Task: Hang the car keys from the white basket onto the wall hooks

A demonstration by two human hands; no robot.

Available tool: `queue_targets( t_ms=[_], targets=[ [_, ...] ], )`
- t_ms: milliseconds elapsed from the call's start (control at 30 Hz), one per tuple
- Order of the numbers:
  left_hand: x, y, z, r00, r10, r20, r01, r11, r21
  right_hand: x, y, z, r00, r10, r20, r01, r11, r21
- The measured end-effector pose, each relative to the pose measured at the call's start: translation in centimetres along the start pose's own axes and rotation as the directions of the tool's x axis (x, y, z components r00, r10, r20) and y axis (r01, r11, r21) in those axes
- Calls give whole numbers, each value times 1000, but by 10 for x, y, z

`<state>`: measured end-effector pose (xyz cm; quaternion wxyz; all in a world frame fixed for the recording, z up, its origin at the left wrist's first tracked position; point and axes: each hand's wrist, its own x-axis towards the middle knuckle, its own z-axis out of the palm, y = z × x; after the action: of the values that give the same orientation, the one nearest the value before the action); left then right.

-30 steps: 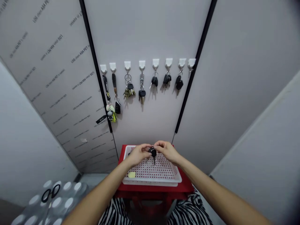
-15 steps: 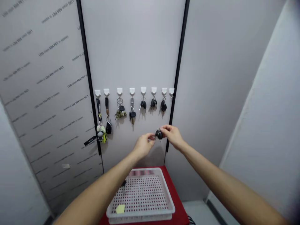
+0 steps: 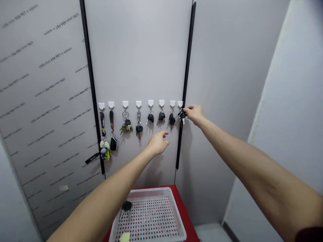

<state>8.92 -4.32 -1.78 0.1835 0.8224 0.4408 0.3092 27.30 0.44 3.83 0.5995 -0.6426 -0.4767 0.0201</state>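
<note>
My right hand (image 3: 194,113) pinches a bunch of keys (image 3: 182,115) with black heads, right under the rightmost white hook (image 3: 180,104). Whether their ring sits on that hook I cannot tell. Lower and to the left, my left hand (image 3: 159,142) is held in the air with its fingers apart and nothing in them. Just above it hang two other bunches of black-headed keys, one on the seventh hook (image 3: 172,119) and one on the sixth (image 3: 162,116).
More keys (image 3: 126,126) hang along the hook row, with a strap-held car key (image 3: 113,143) and a charm bunch (image 3: 104,151) at left. Below, a white perforated basket (image 3: 178,215) on a red surface (image 3: 185,215) holds black-headed keys (image 3: 127,205) and a yellow paper (image 3: 124,237).
My right hand has carried the keys up and right to the last hook. My left hand has let go of them and stays lower, its fingers apart. The view has shifted slightly.
</note>
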Motion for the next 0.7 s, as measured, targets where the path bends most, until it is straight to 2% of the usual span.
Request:
queue_targets(
  t_ms=[233, 367, 467, 600, 667, 700],
  targets=[
    [-9, -8, 2, 999, -28, 24, 27, 1000, 11, 7, -8, 5, 995, 69, -67, -82, 974, -213],
    [-12, -13, 2, 999, -31, 31, 31, 999, 10, 7, -3, 4, 998, 57, -27, -62, 964, -257],
    [-17, -17, 0, 999, -37, 38, 38, 999, -6, 2, 4, 1, 999, 42, -11, -43, 973, -228],
    [-29, -33, 0, 998, -62, 28, 64, 996, -64, -26, 22, 3, 1000, 16, -27, -20, 991, -133],
    [-36, -47, 2, 994, -106, 13, 107, 988, -115, -56, 36, 11, 997, 5, 82, 2, 997, -78],
    [-40, -55, 3, 990, -141, 3, 140, 980, -139, -75, 43, 18, 979, -6, 205, 15, 999, -45]
  ],
)
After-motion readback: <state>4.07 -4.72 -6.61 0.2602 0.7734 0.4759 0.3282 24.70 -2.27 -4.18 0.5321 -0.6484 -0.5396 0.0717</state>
